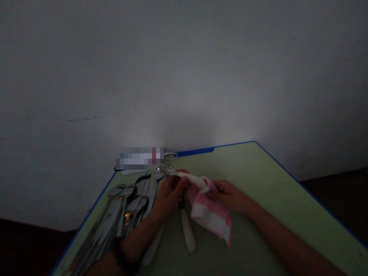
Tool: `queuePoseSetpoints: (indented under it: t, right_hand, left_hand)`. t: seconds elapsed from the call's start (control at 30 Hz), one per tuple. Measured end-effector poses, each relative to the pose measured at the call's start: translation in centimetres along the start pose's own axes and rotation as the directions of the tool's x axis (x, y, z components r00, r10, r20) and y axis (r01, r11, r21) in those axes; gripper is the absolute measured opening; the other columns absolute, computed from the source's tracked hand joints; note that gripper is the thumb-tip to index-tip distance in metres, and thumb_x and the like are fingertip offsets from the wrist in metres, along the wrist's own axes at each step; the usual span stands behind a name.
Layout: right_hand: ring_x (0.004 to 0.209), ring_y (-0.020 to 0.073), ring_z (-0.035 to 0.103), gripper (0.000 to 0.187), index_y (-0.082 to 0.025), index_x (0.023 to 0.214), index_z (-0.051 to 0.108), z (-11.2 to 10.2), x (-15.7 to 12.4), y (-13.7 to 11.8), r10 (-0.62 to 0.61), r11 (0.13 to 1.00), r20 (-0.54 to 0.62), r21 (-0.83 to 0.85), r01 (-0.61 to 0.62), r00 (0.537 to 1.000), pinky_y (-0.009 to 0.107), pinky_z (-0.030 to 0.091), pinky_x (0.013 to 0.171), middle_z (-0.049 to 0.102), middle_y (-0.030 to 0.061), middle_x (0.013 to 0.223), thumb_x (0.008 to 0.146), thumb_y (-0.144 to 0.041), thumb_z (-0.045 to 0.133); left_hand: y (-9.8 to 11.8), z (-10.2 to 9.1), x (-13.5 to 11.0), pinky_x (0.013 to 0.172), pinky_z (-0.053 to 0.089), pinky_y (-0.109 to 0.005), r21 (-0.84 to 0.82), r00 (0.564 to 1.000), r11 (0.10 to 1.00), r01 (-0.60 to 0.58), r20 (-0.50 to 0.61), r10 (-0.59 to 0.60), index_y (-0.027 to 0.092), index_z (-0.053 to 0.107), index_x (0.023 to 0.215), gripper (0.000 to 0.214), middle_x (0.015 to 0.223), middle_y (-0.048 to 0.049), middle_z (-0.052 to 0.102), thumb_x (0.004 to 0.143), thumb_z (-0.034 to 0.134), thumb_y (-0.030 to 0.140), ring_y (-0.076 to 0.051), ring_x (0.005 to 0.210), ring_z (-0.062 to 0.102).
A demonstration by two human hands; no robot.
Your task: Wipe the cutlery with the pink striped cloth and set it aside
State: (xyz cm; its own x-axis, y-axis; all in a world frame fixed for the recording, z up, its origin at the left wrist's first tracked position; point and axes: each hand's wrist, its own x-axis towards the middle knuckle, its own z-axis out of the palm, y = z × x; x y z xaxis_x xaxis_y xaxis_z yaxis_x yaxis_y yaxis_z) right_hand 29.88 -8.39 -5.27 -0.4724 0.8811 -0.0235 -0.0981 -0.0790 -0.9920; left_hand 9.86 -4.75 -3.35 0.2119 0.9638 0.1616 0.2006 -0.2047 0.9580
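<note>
My left hand (171, 191) is closed round a utensil with a white handle (192, 179), held slantwise above the table. Its metal end points to the upper left and is too blurred to name. The handle's other end is wrapped in a pink and white checked cloth (211, 212). My right hand (225, 195) pinches this cloth against the handle, and the rest of it hangs down. Below my hands lies another white-handled utensil (188, 232), its far end partly hidden by my left hand. A further white handle (153, 245) shows beside my left forearm.
Several metal spoons and other utensils (115, 214) lie in a pile along the table's left side, partly behind my left arm. A pixelated flat device (140, 159) with a white cable (171, 155) sits at the back left. The blue-edged table (276, 199) meets a grey wall (184, 76).
</note>
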Motion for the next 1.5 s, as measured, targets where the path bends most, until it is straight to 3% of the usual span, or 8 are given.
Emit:
queuePoseSetpoints:
  t: [0.2, 0.33, 0.6, 0.77, 1.0, 1.1, 1.23, 1.5]
  right_hand:
    - [0.076, 0.0128, 0.056, 0.026, -0.015, 0.095, 0.061, -0.1, 0.0, -0.2, -0.012, 0.994, 0.01, 0.111, 0.011, 1.0, 0.026, 0.041, 0.071, 0.063, 0.0025, 0.087, 0.071, -0.025, 0.063]
    - [0.078, 0.0137, 0.056, 0.033, -0.017, 0.1, 0.061, -0.1, 0.0, -0.1, -0.008, 0.98, 0.012, 0.197, 0.005, 1.0, 0.027, 0.04, 0.073, 0.064, 0.0013, 0.085, 0.067, -0.016, 0.061]
    - [0.072, 0.0107, 0.053, 0.04, -0.019, 0.098, 0.063, -0.1, -0.2, -0.3, 0.001, 0.98, -0.007, 0.198, 0.001, 1.0, 0.021, 0.038, 0.066, 0.063, -0.0017, 0.084, 0.062, -0.006, 0.055]
    - [0.078, 0.0127, 0.055, 0.035, -0.018, 0.104, 0.059, -0.1, -0.1, 0.0, 0.012, 0.979, -0.008, 0.203, -0.011, 1.0, 0.024, 0.04, 0.071, 0.062, 0.0015, 0.089, 0.069, -0.016, 0.06]
    - [0.076, 0.0125, 0.055, 0.029, -0.016, 0.1, 0.059, 0.3, -0.1, -0.5, 0.013, 0.992, 0.04, 0.129, -0.018, 0.999, 0.024, 0.04, 0.069, 0.061, 0.0022, 0.087, 0.073, -0.026, 0.063]
    - [0.071, 0.0112, 0.054, 0.027, -0.016, 0.098, 0.06, 0.3, -0.3, -0.5, 0.031, 0.989, 0.008, 0.145, -0.032, 0.999, 0.022, 0.04, 0.064, 0.061, 0.0014, 0.084, 0.073, -0.028, 0.062]
    - [0.061, 0.0089, 0.053, 0.025, -0.015, 0.092, 0.062, 0.1, -0.3, -0.1, 0.126, 0.977, -0.085, 0.181, -0.109, 0.988, 0.019, 0.038, 0.055, 0.062, 0.0002, 0.079, 0.071, -0.03, 0.063]
    - [0.056, 0.0104, 0.057, 0.029, -0.013, 0.085, 0.063, -0.1, -0.1, 0.2, 0.208, 0.913, -0.19, 0.391, -0.12, 0.96, 0.022, 0.043, 0.055, 0.063, 0.0017, 0.07, 0.067, -0.035, 0.065]
  left_hand:
    - [0.2, 0.2, -0.1, 0.042, 0.042, -0.019, -0.157, 0.998, 0.987, 0.047, -0.023, -0.051, 0.015, 0.055, 0.089, 0.032, 0.066, 0.0017, 0.059, 0.075, 0.056, 0.044, -0.01, 0.049, 0.053]
    - [-0.2, 0.3, -0.2, 0.031, 0.035, -0.017, -0.263, 0.995, 0.959, 0.101, 0.046, -0.092, 0.017, 0.052, 0.091, 0.033, 0.065, 0.0033, 0.057, 0.077, 0.053, 0.047, -0.009, 0.039, 0.05]
    - [-0.2, 0.2, -0.3, 0.03, 0.035, -0.016, -0.223, 0.993, 0.972, 0.08, 0.098, -0.06, 0.018, 0.05, 0.09, 0.026, 0.073, 0.002, 0.059, 0.084, 0.046, 0.043, -0.007, 0.038, 0.048]
    - [0.2, 0.2, -0.4, 0.032, 0.034, -0.016, -0.174, 0.987, 0.984, 0.045, 0.162, -0.017, 0.019, 0.05, 0.098, 0.024, 0.072, 0.0025, 0.058, 0.085, 0.045, 0.039, -0.006, 0.038, 0.046]
    - [-0.2, 0.1, -0.6, 0.056, 0.046, -0.022, 0.038, 0.962, 0.993, -0.111, 0.256, 0.097, 0.018, 0.062, 0.093, 0.021, 0.08, -0.0031, 0.063, 0.082, 0.052, 0.032, -0.015, 0.069, 0.058]
    - [-0.2, 0.4, -0.5, 0.058, 0.047, -0.022, -0.06, 0.967, 0.994, -0.088, 0.233, 0.099, 0.019, 0.056, 0.105, 0.026, 0.081, -0.0016, 0.061, 0.082, 0.054, 0.031, -0.013, 0.067, 0.057]
    - [0.4, 0.6, -0.5, 0.04, 0.04, -0.016, -0.293, 0.993, 0.954, -0.064, 0.08, 0.091, 0.025, 0.036, 0.125, 0.041, 0.083, 0.0002, 0.053, 0.086, 0.046, 0.034, -0.008, 0.053, 0.05]
    - [0.6, 0.3, -0.5, 0.04, 0.046, -0.02, -0.466, 0.987, 0.883, -0.057, 0.108, 0.121, 0.025, 0.034, 0.128, 0.043, 0.104, -0.0085, 0.055, 0.089, 0.037, 0.042, -0.016, 0.071, 0.057]
